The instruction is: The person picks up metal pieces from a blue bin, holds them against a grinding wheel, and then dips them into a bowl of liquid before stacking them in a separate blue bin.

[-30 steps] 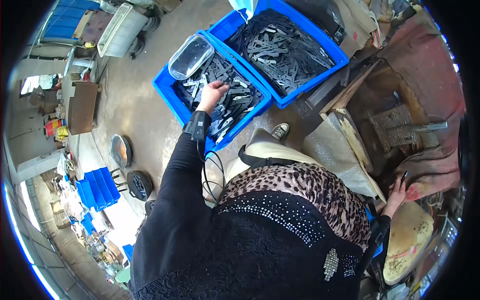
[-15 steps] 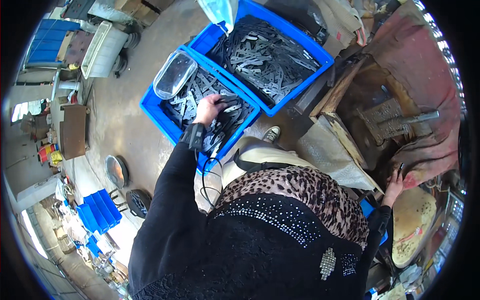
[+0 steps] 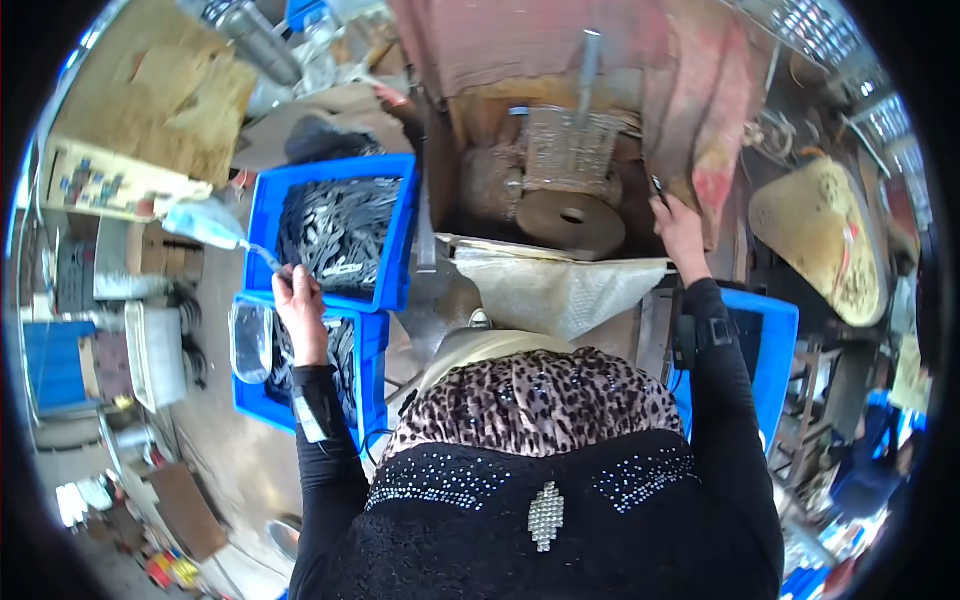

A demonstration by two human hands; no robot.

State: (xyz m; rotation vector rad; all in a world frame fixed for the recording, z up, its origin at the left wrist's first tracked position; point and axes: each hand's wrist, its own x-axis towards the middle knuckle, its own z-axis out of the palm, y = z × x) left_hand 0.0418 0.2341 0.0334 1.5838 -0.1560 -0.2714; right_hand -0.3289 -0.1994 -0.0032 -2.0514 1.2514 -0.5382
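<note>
My left hand [image 3: 300,308] is raised over the edge where two blue bins meet, its fingers pinching a thin grey metal strip [image 3: 271,262]. Many dark flat metal strips fill the far blue bin [image 3: 408,215] and the near blue bin [image 3: 376,385]. A clear plastic tub [image 3: 250,343] rests on the near bin's left side. At the right edge of an open box, my right hand [image 3: 682,235] is closed on a slim dark piece [image 3: 657,188], whose kind I cannot make out. Inside that box lies a round grinding wheel [image 3: 570,225] with a centre hole.
Behind the wheel stands a rough, wet-looking block [image 3: 570,150] with an upright metal bar [image 3: 589,75]. Reddish cloth [image 3: 530,45] drapes the box. A pale sheet [image 3: 540,295] hangs in front. A light-blue mask [image 3: 205,222] dangles left; another blue bin [image 3: 775,350] stands right.
The view has turned right, toward the box with the wheel. My left hand has come up out of the near bin with a strip. My right hand still grips the slim dark piece.
</note>
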